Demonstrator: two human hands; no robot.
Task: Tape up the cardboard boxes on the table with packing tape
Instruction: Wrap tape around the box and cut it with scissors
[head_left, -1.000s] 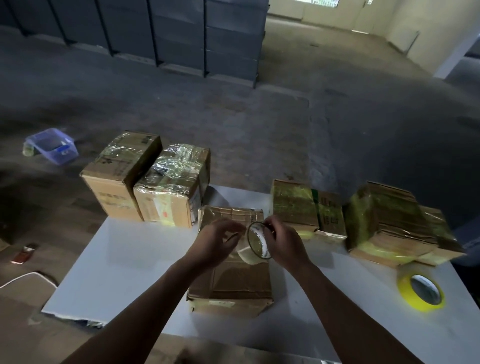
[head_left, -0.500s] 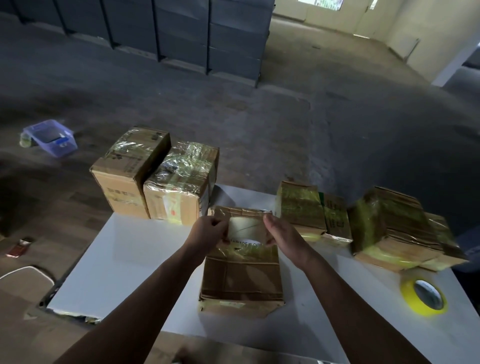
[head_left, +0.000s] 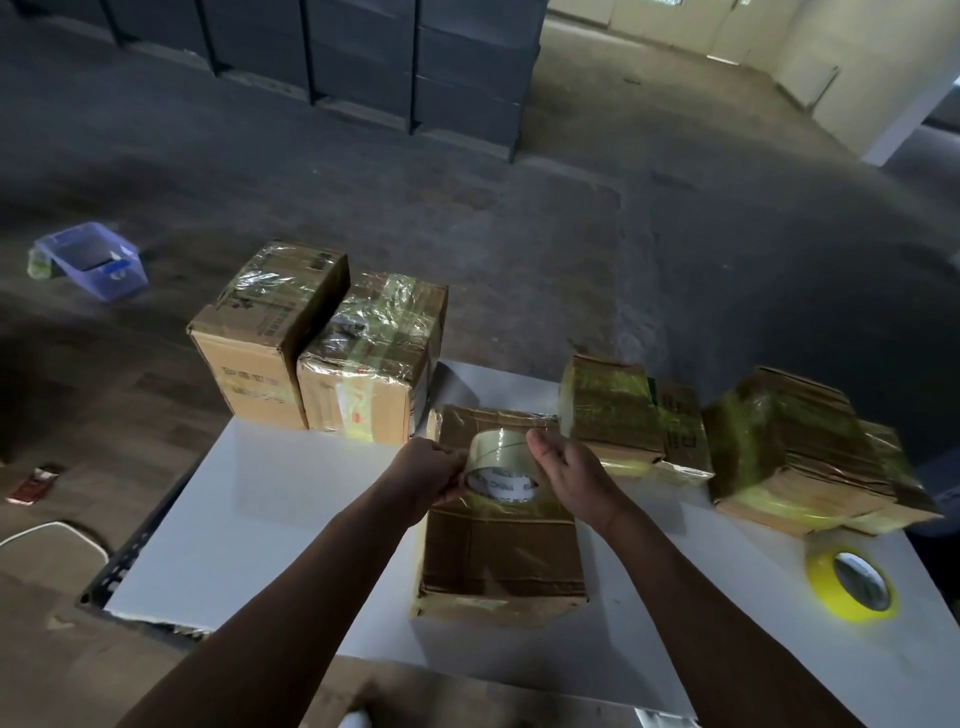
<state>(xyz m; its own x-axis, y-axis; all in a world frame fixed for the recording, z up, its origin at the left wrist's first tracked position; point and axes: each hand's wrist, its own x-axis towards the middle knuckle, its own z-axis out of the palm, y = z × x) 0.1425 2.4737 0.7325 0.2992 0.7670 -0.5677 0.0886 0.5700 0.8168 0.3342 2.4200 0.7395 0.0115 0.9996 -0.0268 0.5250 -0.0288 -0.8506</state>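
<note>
A brown cardboard box (head_left: 501, 561) lies in the middle of the white table (head_left: 291, 499), shiny with tape on its top. Over its far half I hold a roll of clear packing tape (head_left: 501, 467) between both hands. My left hand (head_left: 434, 470) pinches the roll's left side. My right hand (head_left: 569, 467) grips its right side, fingers curled over the rim. Two taped boxes (head_left: 631, 415) lie to the right, beside a larger taped bundle (head_left: 800, 452).
A yellow tape roll (head_left: 852, 584) lies near the table's right edge. Two taped boxes (head_left: 317, 343) stand at the table's far left corner. On the floor are a purple plastic bin (head_left: 91, 260), a white cable (head_left: 52, 535) and dark stacked crates (head_left: 363, 52).
The tape roll has turned from edge-on to showing its outer band, and both hands have carried it a little farther along the box top. The camera has shifted slightly.
</note>
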